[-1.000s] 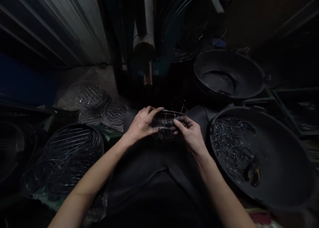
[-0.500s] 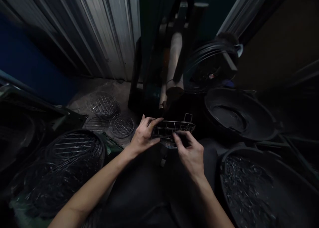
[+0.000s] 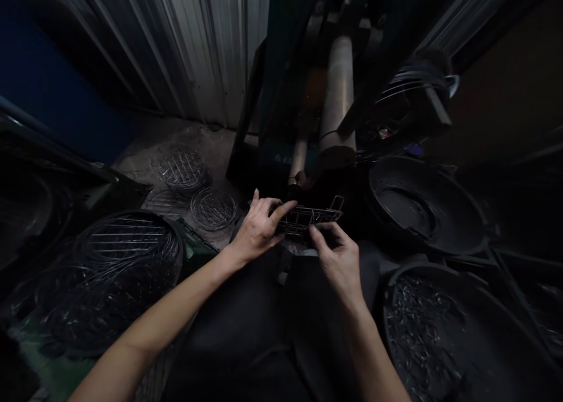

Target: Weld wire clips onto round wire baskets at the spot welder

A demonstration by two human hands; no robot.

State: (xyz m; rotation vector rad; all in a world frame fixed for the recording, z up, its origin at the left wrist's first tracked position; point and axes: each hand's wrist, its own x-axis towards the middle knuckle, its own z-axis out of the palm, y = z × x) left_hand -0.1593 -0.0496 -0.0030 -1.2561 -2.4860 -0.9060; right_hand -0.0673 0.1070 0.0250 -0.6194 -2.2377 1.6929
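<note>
A round wire rack (image 3: 303, 215) with a small upright wire loop on its right side is held between my hands, just in front of a machine. My left hand (image 3: 260, 225) grips its left side, thumb and fingers closed round the rim. At the front right, my right hand (image 3: 336, 252) pinches with thumb and forefinger close to the rack's wires; a short wire piece (image 3: 312, 217) seems to stand at the fingertips. Above the rack are the machine's thick metal cylinder (image 3: 339, 97) and a thinner rod (image 3: 299, 159). Darkness hides the rack's underside.
To the right, a black basin (image 3: 497, 331) contains many small bent wire pieces; another black basin (image 3: 461, 208) lies behind it. A dark tub (image 3: 180, 252) heaped with wire grids stands left. Stacked wire racks (image 3: 213, 208) rest on the floor beside a corrugated metal wall (image 3: 206, 50).
The view has shifted, so the machine appears larger and farther right. The rack has tilted slightly, its right side higher. Both hands stay on it in nearly the same grip.
</note>
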